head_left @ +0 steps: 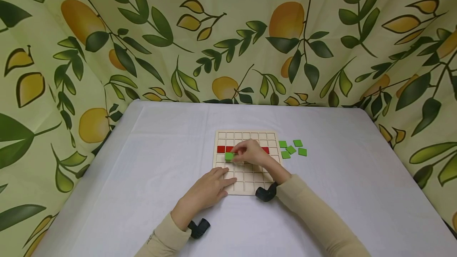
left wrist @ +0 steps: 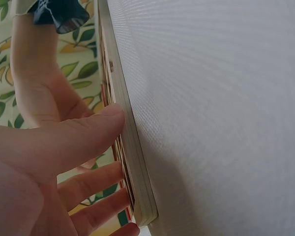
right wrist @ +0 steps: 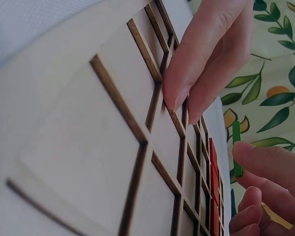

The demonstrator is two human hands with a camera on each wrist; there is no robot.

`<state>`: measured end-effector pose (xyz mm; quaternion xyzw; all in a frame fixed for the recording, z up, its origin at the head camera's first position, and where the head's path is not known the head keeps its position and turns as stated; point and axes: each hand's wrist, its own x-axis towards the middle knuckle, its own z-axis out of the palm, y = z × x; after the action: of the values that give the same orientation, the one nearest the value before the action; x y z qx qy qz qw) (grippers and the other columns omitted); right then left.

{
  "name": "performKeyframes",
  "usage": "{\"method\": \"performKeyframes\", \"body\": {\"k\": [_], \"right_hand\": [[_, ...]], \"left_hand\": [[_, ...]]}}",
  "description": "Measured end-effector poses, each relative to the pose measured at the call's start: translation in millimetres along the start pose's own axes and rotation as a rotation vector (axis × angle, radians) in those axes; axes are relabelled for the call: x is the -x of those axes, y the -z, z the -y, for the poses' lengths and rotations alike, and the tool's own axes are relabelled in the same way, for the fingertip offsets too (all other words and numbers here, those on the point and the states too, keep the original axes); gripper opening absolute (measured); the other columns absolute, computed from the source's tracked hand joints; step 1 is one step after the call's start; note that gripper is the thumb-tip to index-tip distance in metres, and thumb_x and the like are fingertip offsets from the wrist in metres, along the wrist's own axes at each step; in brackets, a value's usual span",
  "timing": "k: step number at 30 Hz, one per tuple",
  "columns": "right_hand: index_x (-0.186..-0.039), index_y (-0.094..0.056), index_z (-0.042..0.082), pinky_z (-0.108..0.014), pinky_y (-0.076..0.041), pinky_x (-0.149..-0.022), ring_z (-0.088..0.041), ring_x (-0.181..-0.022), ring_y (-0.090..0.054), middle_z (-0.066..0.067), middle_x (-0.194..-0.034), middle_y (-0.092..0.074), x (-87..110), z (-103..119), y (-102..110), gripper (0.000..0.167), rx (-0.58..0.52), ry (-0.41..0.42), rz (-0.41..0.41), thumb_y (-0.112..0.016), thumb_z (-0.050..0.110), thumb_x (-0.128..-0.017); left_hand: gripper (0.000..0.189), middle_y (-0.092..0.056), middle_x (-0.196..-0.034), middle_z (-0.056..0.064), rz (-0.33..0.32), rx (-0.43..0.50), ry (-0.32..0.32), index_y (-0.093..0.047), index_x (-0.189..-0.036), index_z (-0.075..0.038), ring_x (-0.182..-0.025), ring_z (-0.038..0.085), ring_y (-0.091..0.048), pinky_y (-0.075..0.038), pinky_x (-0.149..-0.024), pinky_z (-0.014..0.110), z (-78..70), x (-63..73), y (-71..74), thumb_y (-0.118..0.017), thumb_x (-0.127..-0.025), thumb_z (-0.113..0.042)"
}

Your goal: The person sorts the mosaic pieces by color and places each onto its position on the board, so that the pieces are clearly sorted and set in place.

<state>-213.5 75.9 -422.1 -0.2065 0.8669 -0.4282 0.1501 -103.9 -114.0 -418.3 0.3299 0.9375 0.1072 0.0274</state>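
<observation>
A wooden grid board lies on the table with a row of red square tiles in it, partly hidden behind my right hand. That hand pinches a green square tile over the left part of the board, just below the red row. In the right wrist view the green tile shows edge-on between thumb and fingers, apart from the board. My left hand rests on the board's lower left with fingers extended. Its thumb touches the board's edge in the left wrist view.
Several loose green tiles lie on the white tablecloth, just right of the board. Black wrist devices sit at both cuffs. A curtain printed with fruit and leaves hangs behind and beside the table.
</observation>
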Motion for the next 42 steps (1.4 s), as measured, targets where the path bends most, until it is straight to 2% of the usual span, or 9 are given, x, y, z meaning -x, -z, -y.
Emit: {"method": "performKeyframes", "body": {"k": [4, 18, 24, 31, 42], "right_hand": [[-0.095, -0.075, 0.002, -0.016, -0.036, -0.055, -0.009, -0.061, -0.045, 0.004, -0.062, -0.052, -2.5, 1.8, -2.5, 0.021, -0.008, -0.018, 0.008, -0.08, 0.01, -0.076], [-0.094, -0.076, 0.004, -0.017, -0.036, -0.056, -0.008, -0.06, -0.045, 0.005, -0.059, -0.05, -11.9, 4.3, -10.9, 0.021, 0.019, -0.043, -0.018, -0.081, 0.011, -0.075], [-0.095, -0.076, 0.003, -0.016, -0.036, -0.055, -0.007, -0.062, -0.045, 0.004, -0.062, -0.053, -13.4, 6.6, -14.6, 0.022, 0.032, -0.046, -0.028, -0.08, 0.011, -0.075], [-0.095, -0.076, 0.004, -0.017, -0.033, -0.055, -0.009, -0.063, -0.043, 0.005, -0.063, -0.049, -14.7, 11.2, -19.5, 0.021, 0.012, -0.106, -0.031, -0.08, 0.011, -0.075], [-0.092, -0.076, 0.005, -0.017, -0.033, -0.054, -0.009, -0.06, -0.042, 0.004, -0.06, -0.047, -16.5, 11.9, -26.2, 0.018, 0.053, -0.113, -0.062, -0.08, 0.01, -0.075]], "left_hand": [[0.04, -0.054, -0.139, 0.014, 0.035, 0.031, 0.028, -0.061, -0.131, -0.018, -0.132, 0.032, -0.049, -0.046, -0.109, 0.043, -0.4, -0.5, 0.7, -0.065, -0.091, -0.02], [0.041, -0.053, -0.141, 0.013, 0.058, 0.033, 0.049, -0.06, -0.132, -0.02, -0.133, 0.032, -0.048, -0.045, -0.111, 0.043, -0.1, -2.0, 1.1, -0.064, -0.092, -0.022], [0.04, -0.053, -0.14, 0.013, 0.054, 0.023, 0.046, -0.06, -0.132, -0.02, -0.132, 0.032, -0.049, -0.045, -0.111, 0.043, 0.2, -2.1, 0.5, -0.063, -0.092, -0.022], [0.04, -0.054, -0.139, 0.013, 0.046, 0.02, 0.035, -0.061, -0.131, -0.02, -0.131, 0.032, -0.049, -0.046, -0.11, 0.042, 0.5, -1.3, -0.6, -0.065, -0.091, -0.022], [0.041, -0.054, -0.138, 0.014, 0.037, 0.003, 0.008, -0.061, -0.131, -0.019, -0.13, 0.031, -0.05, -0.047, -0.109, 0.041, -0.2, -0.8, 0.6, -0.065, -0.091, -0.021]]}}
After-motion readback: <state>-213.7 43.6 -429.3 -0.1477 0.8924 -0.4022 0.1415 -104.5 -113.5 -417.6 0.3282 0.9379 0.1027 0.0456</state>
